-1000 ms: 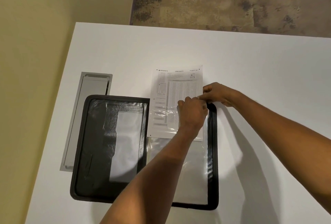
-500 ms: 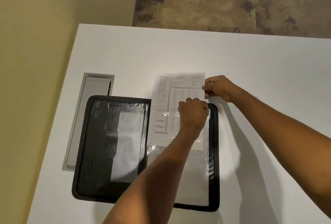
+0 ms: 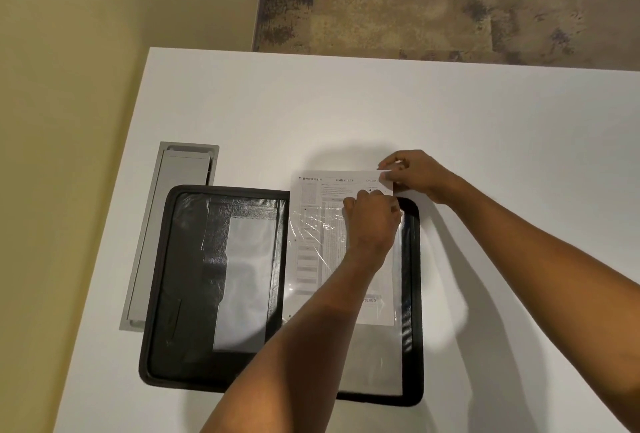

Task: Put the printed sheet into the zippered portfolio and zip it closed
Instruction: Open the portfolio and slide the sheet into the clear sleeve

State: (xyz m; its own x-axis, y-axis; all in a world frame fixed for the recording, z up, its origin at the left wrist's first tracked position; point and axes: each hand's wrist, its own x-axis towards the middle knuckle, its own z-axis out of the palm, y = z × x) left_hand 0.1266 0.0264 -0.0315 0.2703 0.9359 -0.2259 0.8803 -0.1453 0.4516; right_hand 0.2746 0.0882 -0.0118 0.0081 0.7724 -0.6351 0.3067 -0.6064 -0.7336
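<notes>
— Reading the header of the printed sheet, I get "VIDYAPEETH" at the upper left beside a small logo and "OMR SHEET" in the middle; a word at the upper right is cut off by the right hand. Can you read more?

— Only bold letters near the bottom, something like "TEREO", half behind the left forearm. The rest is dense grids of tiny rows, too small to make out.

— Where does the sheet sit?

— On the right half of the open zippered portfolio, partly inside a clear plastic sleeve that glares and wrinkles over the print. Its top edge sticks out past the portfolio's far rim onto the white worktop.

— And the hands?

— The right grip is pinched on the sheet's top right corner, thumb and fingers closed on the paper. The left hand is curled at the sleeve's top edge; whether it clamps plastic or paper I cannot tell.

— The portfolio itself?

— Black, glossy lining, dark padded border, a pale pocket on the left half. A grey cable hatch lies just beside it.
</notes>
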